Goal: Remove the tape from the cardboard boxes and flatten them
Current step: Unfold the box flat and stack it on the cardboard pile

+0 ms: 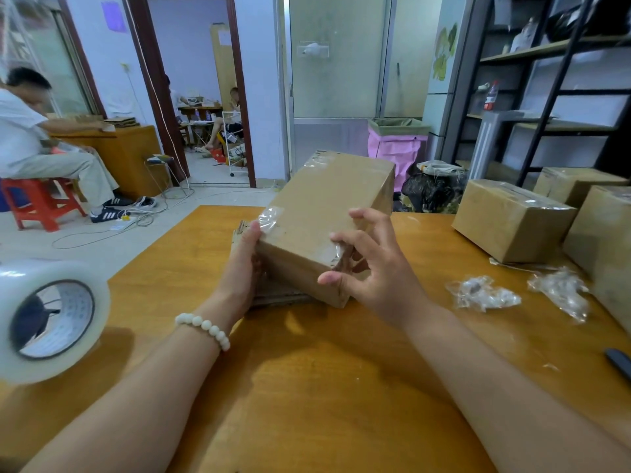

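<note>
A taped brown cardboard box (pixel 321 213) rests tilted on a small stack of flattened cardboard (pixel 273 291) in the middle of the wooden table (pixel 307 387). My left hand (pixel 244 264) grips its left near edge, thumb beside a loose flap of clear tape (pixel 269 218). On the box's near right corner my right hand (pixel 368 268) pinches a lifted end of clear tape (pixel 339 250) between thumb and fingers. Three more taped boxes (pixel 512 220) stand at the right of the table.
A big roll of clear tape (pixel 51 319) stands at the table's left edge. Two crumpled wads of peeled tape (pixel 485 293) lie right of my hands. A dark tool handle (pixel 618 363) pokes in at the right edge. A person sits on a red stool at far left.
</note>
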{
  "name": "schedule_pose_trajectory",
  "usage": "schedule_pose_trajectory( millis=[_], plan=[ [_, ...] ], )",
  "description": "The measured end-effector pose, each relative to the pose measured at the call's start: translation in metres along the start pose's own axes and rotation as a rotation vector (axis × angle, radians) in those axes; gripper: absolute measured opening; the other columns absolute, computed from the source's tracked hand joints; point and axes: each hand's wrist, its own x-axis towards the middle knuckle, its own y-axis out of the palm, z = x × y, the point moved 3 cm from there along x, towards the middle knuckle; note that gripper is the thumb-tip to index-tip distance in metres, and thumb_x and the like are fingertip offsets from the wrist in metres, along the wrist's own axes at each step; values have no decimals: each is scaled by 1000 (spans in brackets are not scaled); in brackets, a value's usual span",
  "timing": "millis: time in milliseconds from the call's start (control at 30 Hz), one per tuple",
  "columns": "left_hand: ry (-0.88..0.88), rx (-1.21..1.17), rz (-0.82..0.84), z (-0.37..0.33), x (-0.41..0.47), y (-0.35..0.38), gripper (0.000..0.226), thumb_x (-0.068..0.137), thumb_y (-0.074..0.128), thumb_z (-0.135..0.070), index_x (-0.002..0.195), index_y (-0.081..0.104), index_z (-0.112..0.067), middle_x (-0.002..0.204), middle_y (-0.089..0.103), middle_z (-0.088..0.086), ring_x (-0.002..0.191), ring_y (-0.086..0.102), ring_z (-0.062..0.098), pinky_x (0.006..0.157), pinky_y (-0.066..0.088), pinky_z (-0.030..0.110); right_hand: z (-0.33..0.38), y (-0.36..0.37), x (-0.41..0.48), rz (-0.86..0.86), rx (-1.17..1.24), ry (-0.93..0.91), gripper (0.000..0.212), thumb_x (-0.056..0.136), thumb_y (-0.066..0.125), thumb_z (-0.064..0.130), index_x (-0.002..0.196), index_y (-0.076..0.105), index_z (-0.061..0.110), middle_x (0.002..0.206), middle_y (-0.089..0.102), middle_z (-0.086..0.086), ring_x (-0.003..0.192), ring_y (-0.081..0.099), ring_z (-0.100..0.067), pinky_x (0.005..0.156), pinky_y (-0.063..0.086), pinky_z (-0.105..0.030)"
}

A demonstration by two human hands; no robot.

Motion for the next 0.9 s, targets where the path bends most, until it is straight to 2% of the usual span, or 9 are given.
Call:
schedule_pose_trajectory(
  millis=[100,167,267,300,433,600,733,833,900],
  plan=[
    [29,53,-24,-3,-4,2,77,68,48,-82,123,53,-28,128,57,-5,123,51,16,108,36,34,6,3,-1,-5,-50,-35,58,75,61,60,104,59,11,122,48,-3,99,51,-8,77,48,-16],
    [45,181,-9,0,-5,5,103,64,53,-88,147,30,-31,147,40,-4,133,42,21,110,38,38,9,4,-1,-41,-96,-34,56,74,61,59,99,58,9,113,53,-5,90,52,-7,73,44,-9],
    [182,296,22,-1,-11,13,94,80,53,-63,152,-1,-35,156,19,-2,135,32,17,90,43,13,13,5,-1,-50,-107,-9,57,75,62,54,104,60,5,109,55,-7,90,48,-5,75,36,4],
    [221,332,29,-2,-13,14,95,82,56,-63,150,-7,-41,159,12,-2,140,27,18,94,42,16,14,6,0,-30,-116,-6,60,76,61,54,109,61,4,111,55,-7,93,47,-4,76,34,5],
    [400,581,115,-2,-14,15,97,63,55,-88,129,-14,-75,160,-15,-13,150,0,20,115,27,57,11,3,5,-103,-316,-50,64,78,55,58,114,66,6,106,60,-7,94,54,-17,73,44,-17],
    [434,708,168,0,-13,15,116,50,53,-95,131,-24,-62,153,-36,-17,145,-20,3,122,3,41,6,5,4,-139,-364,-54,61,78,52,61,109,68,11,104,61,-6,102,40,-20,87,40,-33],
    [439,829,193,4,-11,14,127,42,57,-96,122,-37,-68,147,-45,-14,137,-35,-3,118,-3,35,5,6,4,-93,-304,-28,58,79,53,61,107,66,12,107,60,-4,103,47,-19,89,33,-30],
    [441,838,132,5,-12,19,132,36,56,-98,118,-42,-67,149,-43,-5,129,-42,-5,118,-6,40,8,7,4,-81,-309,-26,54,81,51,60,103,66,14,106,61,-2,101,50,-18,89,34,-33],
    [396,819,122,7,-11,19,134,33,58,-97,116,-43,-67,152,-40,-1,138,-36,8,119,-5,49,12,7,5,-80,-291,-26,48,84,50,57,100,66,14,104,61,-1,99,50,-17,88,36,-34]
  ],
)
